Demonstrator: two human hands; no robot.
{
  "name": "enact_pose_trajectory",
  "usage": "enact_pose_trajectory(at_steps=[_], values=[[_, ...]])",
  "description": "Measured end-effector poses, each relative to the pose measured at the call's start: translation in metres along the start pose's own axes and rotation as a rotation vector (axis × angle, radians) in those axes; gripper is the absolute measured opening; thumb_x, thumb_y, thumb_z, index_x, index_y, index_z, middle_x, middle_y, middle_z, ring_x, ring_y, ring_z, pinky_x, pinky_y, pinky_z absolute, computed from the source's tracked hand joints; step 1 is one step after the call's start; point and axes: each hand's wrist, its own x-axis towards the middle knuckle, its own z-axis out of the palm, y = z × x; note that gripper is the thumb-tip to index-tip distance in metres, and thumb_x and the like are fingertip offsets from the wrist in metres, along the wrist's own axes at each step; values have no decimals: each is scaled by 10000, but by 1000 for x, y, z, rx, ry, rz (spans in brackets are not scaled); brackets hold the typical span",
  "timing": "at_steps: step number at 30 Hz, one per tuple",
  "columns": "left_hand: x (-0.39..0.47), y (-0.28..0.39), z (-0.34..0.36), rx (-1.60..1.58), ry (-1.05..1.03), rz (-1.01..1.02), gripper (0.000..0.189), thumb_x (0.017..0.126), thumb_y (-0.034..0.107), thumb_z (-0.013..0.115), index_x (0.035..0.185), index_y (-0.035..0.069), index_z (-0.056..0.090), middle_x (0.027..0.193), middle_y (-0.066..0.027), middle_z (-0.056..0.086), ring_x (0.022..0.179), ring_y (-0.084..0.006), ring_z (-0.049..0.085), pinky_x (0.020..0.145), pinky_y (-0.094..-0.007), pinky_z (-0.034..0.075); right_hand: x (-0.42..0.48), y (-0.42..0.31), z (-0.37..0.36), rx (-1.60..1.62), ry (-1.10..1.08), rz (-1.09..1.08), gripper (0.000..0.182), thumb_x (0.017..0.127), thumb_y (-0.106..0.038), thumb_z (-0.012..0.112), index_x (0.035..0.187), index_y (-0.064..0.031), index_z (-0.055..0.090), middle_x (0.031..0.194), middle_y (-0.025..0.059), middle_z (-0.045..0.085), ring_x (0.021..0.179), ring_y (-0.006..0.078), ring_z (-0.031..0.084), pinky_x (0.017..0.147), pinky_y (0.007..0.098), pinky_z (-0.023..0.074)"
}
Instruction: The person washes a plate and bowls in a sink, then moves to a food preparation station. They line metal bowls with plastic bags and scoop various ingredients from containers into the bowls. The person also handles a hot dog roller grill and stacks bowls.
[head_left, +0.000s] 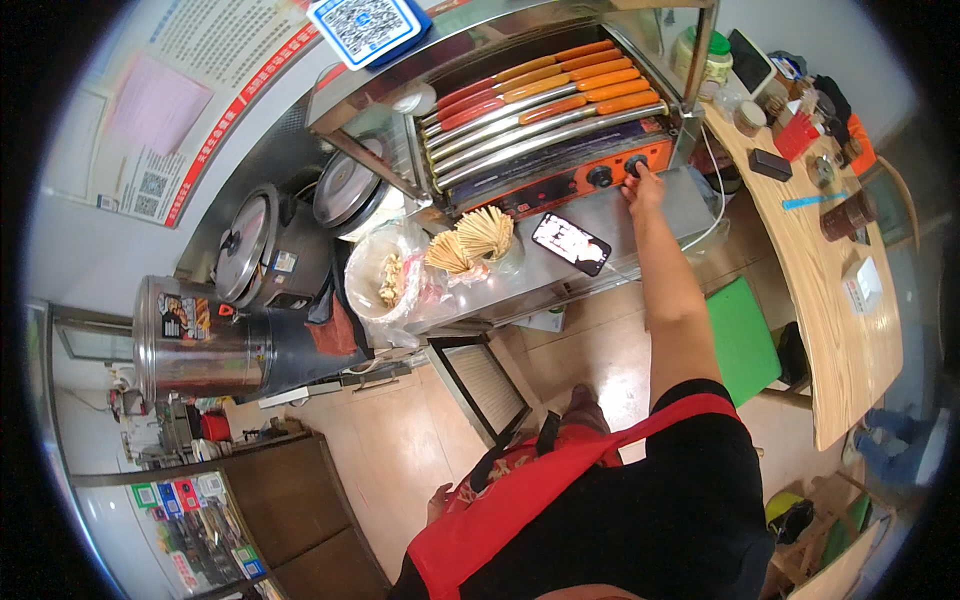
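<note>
My right hand (643, 186) grips the right black control knob (636, 165) on the orange front panel of a sausage roller grill (555, 184). The left black knob (600, 176) sits beside it. Red and orange sausages (540, 79) lie in rows along the metal rollers. A lit phone (571, 243) rests on the steel counter, to the left of my forearm. Bundles of wooden skewers (484, 231) stand left of the phone. My left hand (439, 504) hangs low beside the red apron, partly hidden by it; its fingers show poorly.
A plastic-lined bin (382, 281), a pressure cooker (251, 244) and a steel drum (199, 337) line the left side. An open cabinet door (480, 386) juts out below the counter. At right are a green stool (742, 341), a wooden table (840, 322) and a person's legs (892, 446).
</note>
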Motion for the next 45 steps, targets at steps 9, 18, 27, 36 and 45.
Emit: enact_pose_trajectory(at_steps=[9,18,27,36,45], values=[[14,-79,-18,-1,51,136,465,790,214,649,1185,21,498,847,-137,662,741,-219,659,637,-327,535,5,10,-11,-561,214,-727,541,680,-49,722,1147,-37,448,923,76,546,811,187,554,745,306,448],[16,-153,-24,-264,34,98,384,853,183,566,1202,43,491,884,-147,661,757,-239,664,648,-343,533,-204,129,-81,-482,-65,-768,422,879,-60,532,1279,-44,398,816,-8,505,664,61,440,557,189,382],[23,-254,-67,64,43,129,361,837,252,557,1150,72,546,896,-163,654,860,-324,627,765,-393,499,-501,296,-172,-907,-824,299,343,834,-87,545,1174,-69,502,925,104,627,674,149,589,505,278,462],[-92,-438,-119,-277,533,-352,332,817,239,566,1095,57,571,961,-204,633,915,-351,601,811,-414,488,-578,421,-64,-1616,-1359,415,320,822,-111,562,1122,-3,551,912,120,637,694,196,621,570,304,495],[-78,-463,-85,-583,414,-517,403,819,305,551,1138,59,571,1143,-184,577,1084,-338,527,940,-383,414,-624,564,116,-2131,-1904,-38,230,840,-187,518,984,-20,579,926,108,634,706,217,616,582,358,489]])
